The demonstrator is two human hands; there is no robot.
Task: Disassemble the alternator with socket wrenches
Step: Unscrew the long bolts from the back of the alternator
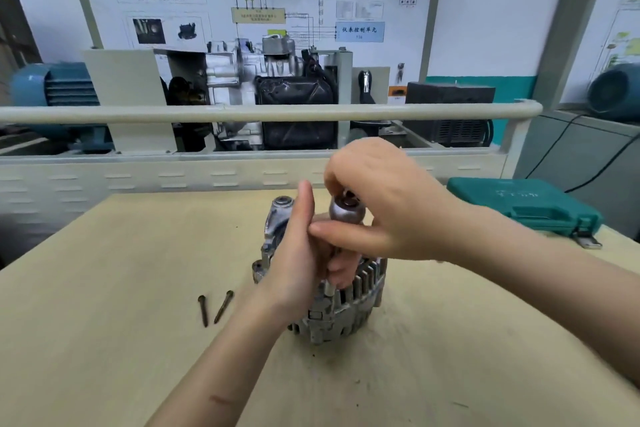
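Note:
A grey metal alternator (343, 312) stands on the wooden table (104, 288), its mounting ear (282, 208) pointing up at the back. A socket wrench stands upright on its near edge, with the round ratchet head (346, 211) on top and the socket (330, 288) at the bottom. My left hand (298, 263) wraps around the wrench's shaft, thumb pointing up. My right hand (384, 201) holds the ratchet head from above with fingers and thumb. Two long bolts (213, 308) lie on the table left of the alternator.
A green tool case (526, 204) lies shut at the table's right rear. Behind the table a cream rail (263, 113) crosses in front of an engine training stand (270, 94) and a wall diagram board. Blue motors sit far left and far right.

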